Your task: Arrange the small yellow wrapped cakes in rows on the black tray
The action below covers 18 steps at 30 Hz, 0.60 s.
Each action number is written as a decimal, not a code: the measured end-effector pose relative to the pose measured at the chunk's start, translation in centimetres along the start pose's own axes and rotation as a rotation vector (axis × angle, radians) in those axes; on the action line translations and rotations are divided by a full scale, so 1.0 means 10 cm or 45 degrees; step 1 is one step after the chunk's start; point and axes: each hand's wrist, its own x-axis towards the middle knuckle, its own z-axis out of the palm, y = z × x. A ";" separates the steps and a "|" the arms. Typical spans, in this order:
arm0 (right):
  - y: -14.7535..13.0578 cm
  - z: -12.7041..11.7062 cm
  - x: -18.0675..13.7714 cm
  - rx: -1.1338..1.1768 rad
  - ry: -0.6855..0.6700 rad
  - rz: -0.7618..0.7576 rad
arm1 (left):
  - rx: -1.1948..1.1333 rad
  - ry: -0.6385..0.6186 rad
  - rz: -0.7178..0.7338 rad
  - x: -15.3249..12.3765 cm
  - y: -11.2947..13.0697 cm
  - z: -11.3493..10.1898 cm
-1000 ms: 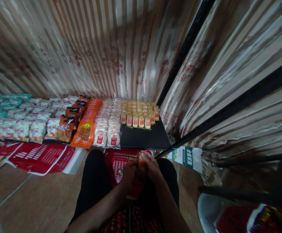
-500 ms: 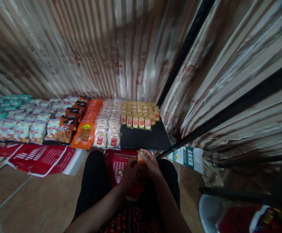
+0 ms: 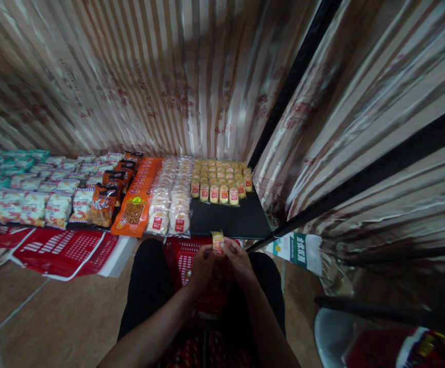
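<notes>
Between my two hands is a small yellow snack packet [image 3: 217,242] with a red and white label, upright above a red plastic basket [image 3: 186,263]. My left hand [image 3: 204,266] pinches its left side, and my right hand [image 3: 237,258] grips its right edge. Just beyond, rows of matching yellow packets [image 3: 223,194] stand at the back of a black shelf [image 3: 228,217]. Left of them lie two columns of clear-wrapped round white crackers [image 3: 179,217]. Something small and pale lies in the basket, too dim to name.
Further left on the shelf are orange pretzel-stick bags [image 3: 133,212], brown-orange snack bags [image 3: 103,204], white snack bags [image 3: 59,207] and teal packets [image 3: 0,176]. Red plastic bags [image 3: 65,250] hang below. A black post [image 3: 295,76] and striped curtain [image 3: 207,76] stand behind. A white basin [image 3: 329,332] sits lower right.
The yellow packet has come up a little and turned, so its labelled face shows more. My hands have shifted slightly around it. The shelf goods look the same.
</notes>
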 end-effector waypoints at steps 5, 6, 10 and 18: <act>-0.04 -0.03 0.00 -0.051 -0.040 -0.049 | -0.035 -0.054 0.023 0.04 0.04 0.05; -0.05 -0.04 0.01 -0.055 -0.041 -0.051 | -0.046 -0.062 0.026 0.04 0.04 0.06; -0.09 -0.09 0.05 -0.088 0.001 -0.084 | -0.069 -0.073 0.055 0.08 0.05 0.15; -0.20 -0.21 0.17 -0.147 0.123 -0.135 | 0.045 -0.073 0.153 0.22 0.11 0.36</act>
